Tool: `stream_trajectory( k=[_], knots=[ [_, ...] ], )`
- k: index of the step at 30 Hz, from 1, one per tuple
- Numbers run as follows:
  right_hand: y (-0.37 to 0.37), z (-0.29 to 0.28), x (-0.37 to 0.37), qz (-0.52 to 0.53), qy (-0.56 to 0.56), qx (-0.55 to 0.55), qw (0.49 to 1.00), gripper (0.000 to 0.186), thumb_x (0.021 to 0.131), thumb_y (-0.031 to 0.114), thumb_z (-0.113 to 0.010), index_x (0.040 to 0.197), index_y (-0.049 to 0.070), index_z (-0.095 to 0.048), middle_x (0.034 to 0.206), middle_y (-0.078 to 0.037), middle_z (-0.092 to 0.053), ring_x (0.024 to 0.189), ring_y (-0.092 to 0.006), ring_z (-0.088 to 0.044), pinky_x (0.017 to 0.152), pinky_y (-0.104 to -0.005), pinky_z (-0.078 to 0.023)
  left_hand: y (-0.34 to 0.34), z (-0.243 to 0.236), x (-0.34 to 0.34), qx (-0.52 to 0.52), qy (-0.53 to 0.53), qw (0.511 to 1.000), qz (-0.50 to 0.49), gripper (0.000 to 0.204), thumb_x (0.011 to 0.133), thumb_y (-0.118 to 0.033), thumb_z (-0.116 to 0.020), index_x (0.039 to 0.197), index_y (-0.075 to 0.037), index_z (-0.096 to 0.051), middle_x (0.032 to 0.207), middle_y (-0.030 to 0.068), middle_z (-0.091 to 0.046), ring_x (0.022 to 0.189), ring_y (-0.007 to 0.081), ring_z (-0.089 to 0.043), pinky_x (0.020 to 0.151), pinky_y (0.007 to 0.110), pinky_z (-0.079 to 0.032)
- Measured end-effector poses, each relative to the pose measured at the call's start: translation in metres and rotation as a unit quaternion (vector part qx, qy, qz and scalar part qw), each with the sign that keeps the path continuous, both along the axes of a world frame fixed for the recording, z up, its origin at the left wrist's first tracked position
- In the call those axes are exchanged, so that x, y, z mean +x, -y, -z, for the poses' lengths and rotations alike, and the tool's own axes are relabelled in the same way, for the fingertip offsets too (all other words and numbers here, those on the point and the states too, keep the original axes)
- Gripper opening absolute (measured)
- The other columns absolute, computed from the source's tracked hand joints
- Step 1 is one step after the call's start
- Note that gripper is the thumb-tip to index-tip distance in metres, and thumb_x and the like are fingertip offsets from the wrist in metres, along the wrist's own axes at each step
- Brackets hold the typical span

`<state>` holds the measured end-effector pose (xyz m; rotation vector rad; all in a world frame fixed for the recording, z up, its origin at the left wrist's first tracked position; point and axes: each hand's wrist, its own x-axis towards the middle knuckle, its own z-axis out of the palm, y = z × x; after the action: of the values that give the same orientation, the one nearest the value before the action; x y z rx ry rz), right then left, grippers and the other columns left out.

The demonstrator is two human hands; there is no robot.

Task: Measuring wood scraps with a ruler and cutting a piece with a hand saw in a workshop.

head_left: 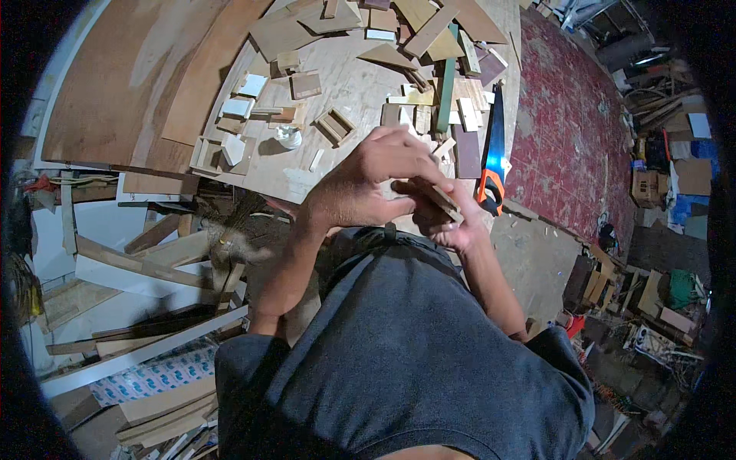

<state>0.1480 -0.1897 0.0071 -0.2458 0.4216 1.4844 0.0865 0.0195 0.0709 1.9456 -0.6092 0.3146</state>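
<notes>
A small wooden piece (438, 201), brown with a thin flat edge, is held between my two hands in front of my waist. My left hand (376, 175) curls over it from above, thumb and fingers closed around its side. From below, my right hand (462, 227) grips the same piece, its fingers partly hidden behind the wood. Just past my hands, on the plywood worktop (284, 172), lie a small open wooden frame (334, 126) and a white container (288, 137). A handsaw (495, 146) with a blue blade and orange-black handle rests at the worktop's right edge.
Wood offcuts (466, 115) and a green strip (446, 90) crowd the far right of the worktop. Small box-like wooden parts (207, 153) stand along its left edge. Large plywood sheets (115, 84) lean at left, above piled scrap boards (146, 268). Red flooring (563, 130) lies to the right.
</notes>
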Motion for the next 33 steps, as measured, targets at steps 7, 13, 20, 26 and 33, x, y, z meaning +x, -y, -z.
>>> stream_trajectory(
  k=[7, 13, 20, 26, 33],
  knots=[
    [-0.007, -0.026, -0.020, -0.033, 0.165, 0.013, 0.986, 0.068, 0.100, 0.059, -0.038, 0.136, 0.002, -0.049, 0.119, -0.023, -0.060, 0.072, -0.0302, -0.069, 0.042, -0.0301, -0.056, 0.001, 0.012, -0.007, -0.120, -0.137, 0.981, -0.071, 0.024, 0.072, -0.004, -0.078, 0.096, -0.005, -0.074, 0.087, 0.0055, -0.073, 0.084, 0.0158, -0.067, 0.108, 0.041, -0.038],
    [0.020, -0.010, -0.018, 0.168, 0.532, -0.131, 0.820, 0.060, 0.096, 0.052, -0.059, 0.125, 0.001, -0.053, 0.104, -0.009, -0.065, 0.088, -0.0185, -0.065, 0.075, -0.0451, -0.060, 0.023, 0.036, -0.003, -0.261, -0.194, 0.921, -0.212, 0.021, 0.081, -0.013, -0.081, 0.093, 0.001, -0.072, 0.079, 0.0041, -0.070, 0.075, 0.0073, -0.063, 0.068, 0.024, -0.050],
    [0.001, -0.029, -0.008, 0.204, 0.648, -0.261, 0.685, 0.018, 0.096, 0.017, -0.067, 0.098, 0.003, -0.056, 0.085, 0.000, -0.062, 0.081, -0.0066, -0.056, 0.072, -0.0230, -0.044, 0.013, 0.067, -0.016, -0.414, -0.292, 0.853, -0.128, 0.027, 0.095, -0.027, -0.068, 0.092, -0.001, -0.073, 0.075, -0.0016, -0.067, 0.066, 0.0028, -0.053, 0.058, 0.020, -0.039],
    [-0.001, -0.032, -0.004, 0.201, 0.660, -0.247, 0.680, 0.018, 0.097, 0.018, -0.065, 0.098, 0.003, -0.055, 0.083, 0.001, -0.058, 0.078, -0.0062, -0.052, 0.069, -0.0233, -0.042, 0.012, 0.062, -0.017, -0.471, -0.283, 0.827, -0.120, 0.024, 0.092, -0.020, -0.070, 0.105, 0.000, -0.074, 0.083, 0.0013, -0.071, 0.071, 0.0058, -0.059, 0.059, 0.022, -0.045],
    [-0.004, -0.038, -0.004, 0.201, 0.667, -0.239, 0.677, 0.017, 0.098, 0.016, -0.062, 0.101, 0.002, -0.055, 0.085, -0.001, -0.058, 0.080, -0.0064, -0.051, 0.073, -0.0237, -0.042, 0.013, 0.063, -0.022, -0.465, -0.295, 0.823, -0.144, 0.029, 0.087, -0.017, -0.078, 0.110, 0.000, -0.073, 0.087, 0.0034, -0.074, 0.073, 0.0072, -0.064, 0.054, 0.021, -0.051]
  ],
)
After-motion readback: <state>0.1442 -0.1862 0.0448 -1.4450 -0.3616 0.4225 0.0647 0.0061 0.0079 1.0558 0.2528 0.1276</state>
